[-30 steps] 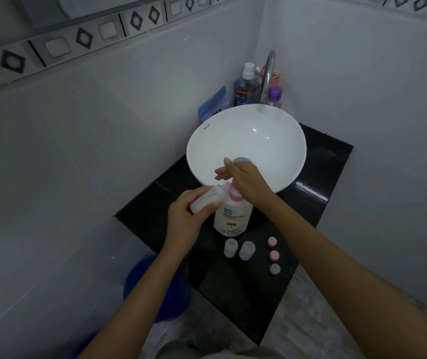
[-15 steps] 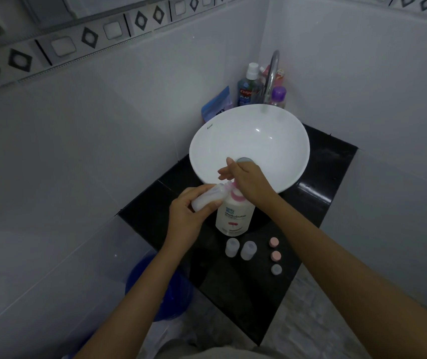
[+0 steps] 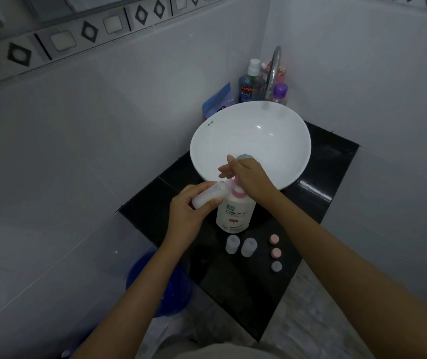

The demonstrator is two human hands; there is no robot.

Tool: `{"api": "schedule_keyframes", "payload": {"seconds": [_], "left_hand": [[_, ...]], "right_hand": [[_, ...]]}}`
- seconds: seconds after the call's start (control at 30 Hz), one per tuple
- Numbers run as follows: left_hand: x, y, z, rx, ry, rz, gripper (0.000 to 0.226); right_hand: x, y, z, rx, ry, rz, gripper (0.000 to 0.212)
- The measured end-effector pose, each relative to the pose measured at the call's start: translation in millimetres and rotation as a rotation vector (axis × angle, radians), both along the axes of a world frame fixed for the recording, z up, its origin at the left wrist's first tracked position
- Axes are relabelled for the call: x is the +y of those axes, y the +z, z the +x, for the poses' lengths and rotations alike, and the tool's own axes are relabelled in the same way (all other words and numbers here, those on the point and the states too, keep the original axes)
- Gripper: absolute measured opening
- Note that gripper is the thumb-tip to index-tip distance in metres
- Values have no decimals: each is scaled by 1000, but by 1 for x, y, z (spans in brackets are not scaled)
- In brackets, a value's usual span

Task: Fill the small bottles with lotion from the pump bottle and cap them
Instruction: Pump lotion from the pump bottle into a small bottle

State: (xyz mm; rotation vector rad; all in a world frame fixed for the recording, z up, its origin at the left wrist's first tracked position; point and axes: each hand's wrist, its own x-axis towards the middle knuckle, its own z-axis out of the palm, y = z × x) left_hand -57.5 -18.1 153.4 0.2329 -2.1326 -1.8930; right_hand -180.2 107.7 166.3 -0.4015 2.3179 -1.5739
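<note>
A white pump bottle [image 3: 235, 215] with a pink collar stands on the black counter [image 3: 318, 193] in front of the basin. My right hand [image 3: 248, 176] lies flat on top of its pump head. My left hand [image 3: 188, 212] grips a small translucent bottle [image 3: 208, 194], tilted with its mouth against the pink nozzle. Two more small bottles [image 3: 232, 244] [image 3: 248, 246] stand uncapped in front of the pump bottle. To their right lie two pink caps [image 3: 274, 238] [image 3: 276, 252] and a grey cap [image 3: 276, 266].
A white bowl basin [image 3: 272, 136] fills the back of the counter, with a chrome tap [image 3: 273, 71] over it. Mouthwash [image 3: 248, 84], a purple-capped bottle [image 3: 280, 93] and a blue pouch [image 3: 217, 101] crowd the corner. A blue bucket [image 3: 160, 288] sits below the counter's left edge. Tiled walls close both sides.
Both hands hold the same posture on the pump and the small bottle. Only the camera view has shifted slightly.
</note>
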Motion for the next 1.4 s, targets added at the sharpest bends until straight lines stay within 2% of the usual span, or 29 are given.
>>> {"api": "schedule_keyframes", "payload": {"seconds": [0.17,0.4,0.67,0.77,0.97,1.1,1.27,1.4], "left_hand": [[-1,0,-2,5,-1,6,36],[-1,-14,-3,-46,3,-29,39],[-4,-14,-2,-66,-29,-152,48],[-2,-15,-3,-58,-27,-227,43],[-4,-21,1,-59,36,-249,38],[-7,-47,10,-172,-39,-259,39],[-3,-92,19,-346,-122,-360,36],[1,-113,22,-398,-165,-384,33]], "right_hand": [[-3,1,2,8,-29,11,44],[-3,-5,6,-90,-14,106,45],[-1,2,2,28,-27,33,42],[-2,3,3,34,-25,37,42],[-3,5,4,43,-36,52,42],[-3,5,4,23,-51,32,41],[-4,7,5,1,-65,25,40],[-4,10,8,-2,-74,30,40]]}}
